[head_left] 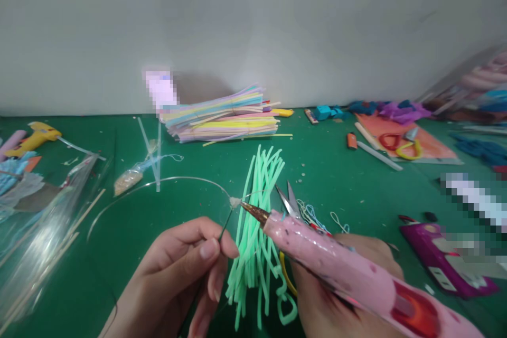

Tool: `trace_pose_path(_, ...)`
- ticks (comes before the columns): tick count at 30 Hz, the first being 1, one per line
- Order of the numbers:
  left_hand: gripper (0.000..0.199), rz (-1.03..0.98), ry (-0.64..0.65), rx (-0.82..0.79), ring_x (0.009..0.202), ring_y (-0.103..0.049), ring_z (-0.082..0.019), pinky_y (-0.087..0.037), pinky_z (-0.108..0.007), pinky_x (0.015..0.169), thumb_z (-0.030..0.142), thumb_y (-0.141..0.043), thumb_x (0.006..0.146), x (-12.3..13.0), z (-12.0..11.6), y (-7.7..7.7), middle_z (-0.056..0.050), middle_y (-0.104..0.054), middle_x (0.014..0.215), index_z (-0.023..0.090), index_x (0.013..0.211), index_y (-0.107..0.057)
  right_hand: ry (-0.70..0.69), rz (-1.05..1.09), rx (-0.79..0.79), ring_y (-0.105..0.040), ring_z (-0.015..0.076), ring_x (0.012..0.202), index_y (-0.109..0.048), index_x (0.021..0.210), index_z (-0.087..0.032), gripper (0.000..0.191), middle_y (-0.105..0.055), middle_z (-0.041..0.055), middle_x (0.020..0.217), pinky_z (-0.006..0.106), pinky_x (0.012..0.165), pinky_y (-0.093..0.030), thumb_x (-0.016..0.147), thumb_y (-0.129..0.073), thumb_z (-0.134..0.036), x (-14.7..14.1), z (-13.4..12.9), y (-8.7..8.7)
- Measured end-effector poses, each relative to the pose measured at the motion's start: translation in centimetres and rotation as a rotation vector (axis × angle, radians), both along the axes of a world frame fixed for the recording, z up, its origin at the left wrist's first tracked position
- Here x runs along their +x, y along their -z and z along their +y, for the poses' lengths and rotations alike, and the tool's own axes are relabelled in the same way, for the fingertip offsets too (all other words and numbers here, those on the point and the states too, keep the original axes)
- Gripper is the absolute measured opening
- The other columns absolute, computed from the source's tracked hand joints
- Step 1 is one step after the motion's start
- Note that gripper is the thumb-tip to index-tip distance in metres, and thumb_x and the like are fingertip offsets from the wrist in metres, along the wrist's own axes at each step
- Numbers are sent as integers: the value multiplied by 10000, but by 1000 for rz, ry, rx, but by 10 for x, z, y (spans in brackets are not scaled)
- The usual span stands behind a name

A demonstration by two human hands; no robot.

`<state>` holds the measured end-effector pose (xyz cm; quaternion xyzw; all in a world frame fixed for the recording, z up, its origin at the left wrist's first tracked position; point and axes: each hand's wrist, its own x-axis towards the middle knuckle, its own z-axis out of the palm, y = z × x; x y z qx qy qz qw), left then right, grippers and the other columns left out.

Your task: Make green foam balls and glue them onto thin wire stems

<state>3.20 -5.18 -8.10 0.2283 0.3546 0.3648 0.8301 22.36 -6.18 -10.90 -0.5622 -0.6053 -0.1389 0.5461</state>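
My left hand (182, 261) pinches a thin dark green wire stem (226, 224) between thumb and forefinger. A small whitish blob (234, 202) sits at the stem's top, and a clear, thin strand (186, 178) arcs from it to the left. My right hand (319, 296) is closed around a pink hot glue gun (325, 253), partly behind it. The gun's brownish nozzle tip meets or nearly meets the blob. Beneath both hands lies a bundle of mint green pipe cleaners (259, 185), one end bent into a loop. Scissors (292, 202) lie just behind the glue gun, their handles mostly hidden.
Pastel pipe cleaner bundles (225, 116) lie by the wall. At left are a yellow glue gun (37, 137), clear plastic wrap (79, 179) and a small bag of beads (129, 179). To the right lie more scissors (407, 149), an orange sheet (380, 129) and a purple packet (428, 243).
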Motion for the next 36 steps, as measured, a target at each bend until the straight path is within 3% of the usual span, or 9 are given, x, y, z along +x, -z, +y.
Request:
trace_pose_path(5, 171, 17, -13, 2, 349, -522, -17, -441, -72, 315, 352, -656, 925, 0, 0, 3, 45, -614, 640, 193, 884, -702, 55, 16, 6, -541, 124, 542, -564, 545, -193, 381, -570, -24, 561, 289, 548, -401, 835, -781, -310, -2, 1, 2)
trace_pose_path(11, 177, 17, 0, 11, 343, -528, -23, -446, -77, 313, 362, -690, 901, 1, 0, 4, 44, -621, 625, 187, 881, -709, -17, -83, -47, -542, 114, 579, -539, 542, -188, 395, -562, -15, 609, 270, 554, -419, 790, -823, -308, 10, -2, 3)
trace_pose_path(18, 180, 17, 6, 17, 352, -529, -21, -446, -74, 317, 365, -688, 902, 1, 0, 2, 38, -625, 636, 189, 890, -718, 18, -2, -47, -536, 118, 608, -530, 567, -188, 430, -553, 4, 638, 265, 554, -438, 851, -758, -417, 0, -3, -2)
trace_pose_path(36, 180, -3, 6, 29, 348, -525, -22, -455, -84, 319, 365, -684, 905, 2, 0, 4, 37, -620, 635, 189, 888, -720, 4, -79, -85, -560, 114, 636, -601, 619, -178, 342, -586, -1, 662, 256, 569, -456, 846, -777, -366, 4, -6, 2)
